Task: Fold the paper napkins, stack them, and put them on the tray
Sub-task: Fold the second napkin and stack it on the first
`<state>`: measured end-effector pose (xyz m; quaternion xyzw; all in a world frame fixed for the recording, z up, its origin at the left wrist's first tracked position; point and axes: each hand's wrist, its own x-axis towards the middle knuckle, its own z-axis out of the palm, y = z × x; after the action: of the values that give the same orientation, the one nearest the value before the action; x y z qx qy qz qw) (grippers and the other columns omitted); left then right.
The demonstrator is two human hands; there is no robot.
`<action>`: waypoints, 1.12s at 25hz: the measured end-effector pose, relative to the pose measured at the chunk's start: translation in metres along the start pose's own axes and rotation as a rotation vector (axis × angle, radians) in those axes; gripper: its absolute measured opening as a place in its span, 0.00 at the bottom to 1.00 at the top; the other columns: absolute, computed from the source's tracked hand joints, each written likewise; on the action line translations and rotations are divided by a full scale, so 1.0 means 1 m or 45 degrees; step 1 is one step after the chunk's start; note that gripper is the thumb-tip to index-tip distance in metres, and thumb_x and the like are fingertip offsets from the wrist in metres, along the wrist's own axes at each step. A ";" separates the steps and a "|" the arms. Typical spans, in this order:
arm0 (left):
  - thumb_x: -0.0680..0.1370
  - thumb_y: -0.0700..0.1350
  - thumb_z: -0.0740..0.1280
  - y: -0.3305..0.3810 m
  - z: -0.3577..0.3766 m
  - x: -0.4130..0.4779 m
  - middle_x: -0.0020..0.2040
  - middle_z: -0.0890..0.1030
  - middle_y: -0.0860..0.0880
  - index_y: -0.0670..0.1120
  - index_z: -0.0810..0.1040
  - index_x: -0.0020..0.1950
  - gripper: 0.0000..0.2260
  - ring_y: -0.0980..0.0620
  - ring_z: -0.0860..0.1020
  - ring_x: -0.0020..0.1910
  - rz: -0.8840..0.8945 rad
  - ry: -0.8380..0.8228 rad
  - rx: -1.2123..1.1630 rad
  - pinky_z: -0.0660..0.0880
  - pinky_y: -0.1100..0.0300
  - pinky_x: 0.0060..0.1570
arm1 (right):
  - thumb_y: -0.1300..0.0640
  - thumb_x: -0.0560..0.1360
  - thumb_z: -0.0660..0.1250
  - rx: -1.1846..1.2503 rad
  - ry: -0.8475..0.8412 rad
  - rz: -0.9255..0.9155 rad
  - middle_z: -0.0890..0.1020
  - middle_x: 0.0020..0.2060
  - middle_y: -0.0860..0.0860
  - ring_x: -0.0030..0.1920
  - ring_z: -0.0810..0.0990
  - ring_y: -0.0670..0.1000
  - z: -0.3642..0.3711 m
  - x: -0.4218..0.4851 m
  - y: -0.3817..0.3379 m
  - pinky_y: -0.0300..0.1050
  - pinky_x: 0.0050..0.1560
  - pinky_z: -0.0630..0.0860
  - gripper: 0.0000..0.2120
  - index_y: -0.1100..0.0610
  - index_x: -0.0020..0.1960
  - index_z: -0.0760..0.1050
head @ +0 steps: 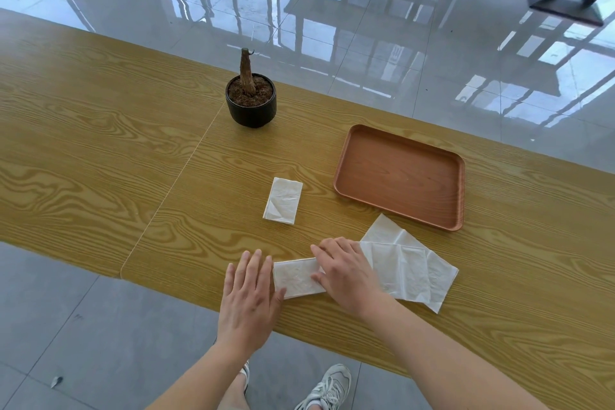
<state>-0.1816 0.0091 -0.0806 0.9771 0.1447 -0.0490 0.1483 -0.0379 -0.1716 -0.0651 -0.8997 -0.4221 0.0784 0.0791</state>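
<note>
L hand flat, fingers straight, touching folded napkin edge; R hand presses on it (palm down, uncurled).

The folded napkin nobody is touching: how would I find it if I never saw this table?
On the long wooden table, find the brown tray. Just left of it, nearer you than the black plant pot, lies a small folded napkin. It lies alone, while the left hand and right hand touch the other folded napkin, and the open napkins sit right of them.
</note>
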 end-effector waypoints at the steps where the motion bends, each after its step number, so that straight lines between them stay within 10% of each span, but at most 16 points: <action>1: 0.81 0.61 0.51 0.001 0.000 0.002 0.77 0.67 0.42 0.43 0.68 0.75 0.30 0.41 0.60 0.78 -0.043 -0.006 0.013 0.56 0.40 0.76 | 0.48 0.73 0.76 0.008 -0.019 0.007 0.81 0.57 0.52 0.58 0.78 0.56 -0.001 0.002 0.000 0.54 0.63 0.75 0.26 0.58 0.67 0.77; 11: 0.79 0.64 0.49 -0.001 -0.001 0.005 0.77 0.64 0.44 0.45 0.65 0.77 0.33 0.44 0.56 0.80 -0.131 0.021 -0.091 0.52 0.44 0.78 | 0.53 0.76 0.69 0.223 -0.180 0.231 0.79 0.46 0.47 0.49 0.74 0.51 -0.021 0.016 -0.009 0.46 0.51 0.70 0.04 0.51 0.49 0.75; 16: 0.79 0.54 0.66 0.006 -0.008 0.004 0.72 0.71 0.45 0.46 0.71 0.73 0.23 0.43 0.65 0.75 -0.137 0.044 -0.269 0.63 0.47 0.74 | 0.55 0.76 0.69 0.449 -0.436 0.463 0.84 0.42 0.48 0.45 0.82 0.50 -0.028 0.012 -0.005 0.47 0.46 0.80 0.05 0.53 0.48 0.83; 22: 0.77 0.55 0.71 0.046 -0.016 -0.004 0.43 0.83 0.54 0.49 0.80 0.57 0.14 0.57 0.82 0.39 -0.523 -0.120 -1.013 0.78 0.61 0.39 | 0.57 0.73 0.75 1.159 -0.140 0.849 0.82 0.33 0.45 0.34 0.79 0.44 -0.037 -0.004 -0.002 0.42 0.38 0.78 0.04 0.54 0.40 0.82; 28: 0.78 0.46 0.72 0.074 -0.034 0.034 0.46 0.85 0.41 0.39 0.82 0.56 0.12 0.42 0.86 0.42 -1.095 -0.439 -2.157 0.82 0.53 0.38 | 0.59 0.74 0.76 1.551 0.030 0.903 0.83 0.33 0.50 0.33 0.79 0.47 -0.046 -0.012 -0.013 0.41 0.33 0.77 0.05 0.60 0.43 0.82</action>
<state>-0.1255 -0.0389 -0.0330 0.3888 0.4540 -0.1212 0.7925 -0.0453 -0.1766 -0.0164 -0.7795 0.0166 0.3120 0.5428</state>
